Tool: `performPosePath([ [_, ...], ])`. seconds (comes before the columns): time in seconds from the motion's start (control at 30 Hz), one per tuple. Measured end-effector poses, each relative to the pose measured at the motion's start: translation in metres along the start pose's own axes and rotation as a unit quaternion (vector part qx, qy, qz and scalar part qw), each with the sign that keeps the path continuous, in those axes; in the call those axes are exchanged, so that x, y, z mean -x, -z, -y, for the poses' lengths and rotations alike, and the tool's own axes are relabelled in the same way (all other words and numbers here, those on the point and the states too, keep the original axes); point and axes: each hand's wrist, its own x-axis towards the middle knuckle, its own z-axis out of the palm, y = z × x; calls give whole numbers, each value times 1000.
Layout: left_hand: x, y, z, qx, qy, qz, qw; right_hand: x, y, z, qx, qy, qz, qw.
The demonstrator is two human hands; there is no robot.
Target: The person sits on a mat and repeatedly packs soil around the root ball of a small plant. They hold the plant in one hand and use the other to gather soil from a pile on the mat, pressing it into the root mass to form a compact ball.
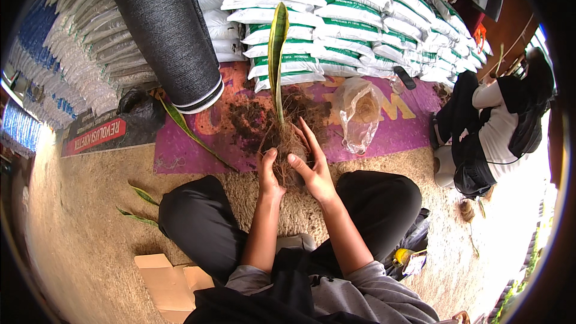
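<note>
A snake plant with one tall, yellow-edged green leaf stands upright between my hands. Its brown, stringy root ball is cupped from both sides. My left hand presses on the left of the roots, its fingers partly hidden behind them. On the other side my right hand curves round the roots, thumb toward me and fingers reaching up along them. Dark loose soil lies scattered on the purple printed sheet beneath. A clear plastic bag rests on the sheet to the right.
White-and-green sacks are stacked at the back, beside a big black roll. A loose leaf lies left, a phone back right. Another person crouches at the right. Cardboard is by my left knee.
</note>
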Motion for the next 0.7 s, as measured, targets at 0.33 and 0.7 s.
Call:
performPosePath([
  [0.33,2,0,8,75,-16,-13,997,-2,-3,-1,-54,-30,6,998],
  [0.7,-4,-9,-1,-62,-20,-1,998,-3,4,7,306,169,-57,935],
])
